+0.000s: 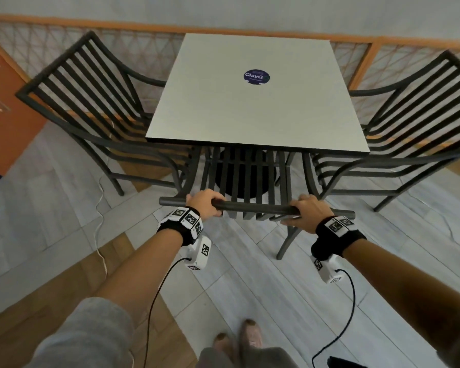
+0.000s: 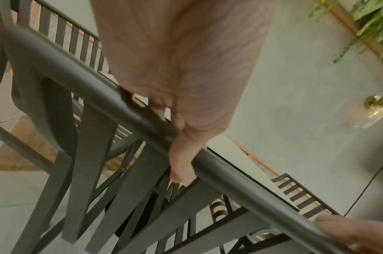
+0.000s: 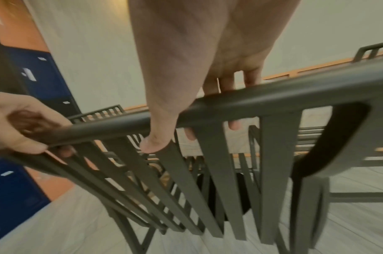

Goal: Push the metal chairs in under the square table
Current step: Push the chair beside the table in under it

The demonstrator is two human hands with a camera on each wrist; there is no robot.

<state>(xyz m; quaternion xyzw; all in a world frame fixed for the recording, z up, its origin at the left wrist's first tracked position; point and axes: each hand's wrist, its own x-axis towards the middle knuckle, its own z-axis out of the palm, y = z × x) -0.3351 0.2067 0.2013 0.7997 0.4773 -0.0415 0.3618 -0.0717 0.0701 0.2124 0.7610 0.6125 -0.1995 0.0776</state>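
Three metal chairs stand at one square tabletop (image 1: 250, 110): a left chair (image 1: 91, 96), a right chair (image 1: 420, 115) and a near chair (image 1: 250, 181), its seat partly under the near edge. Both hands grip the near chair's top rail (image 1: 258, 207): left hand (image 1: 203, 201) and right hand (image 1: 307, 212), fingers (image 3: 234, 124) curled around it. One round blue sticker (image 1: 256, 76) lies on the tabletop.

We see the table (image 1: 255, 102) at twelve o'clock, chairs at ten (image 1: 91, 102) and two (image 1: 414, 120), a third (image 1: 250, 181) (seat tucked under) nearest us.
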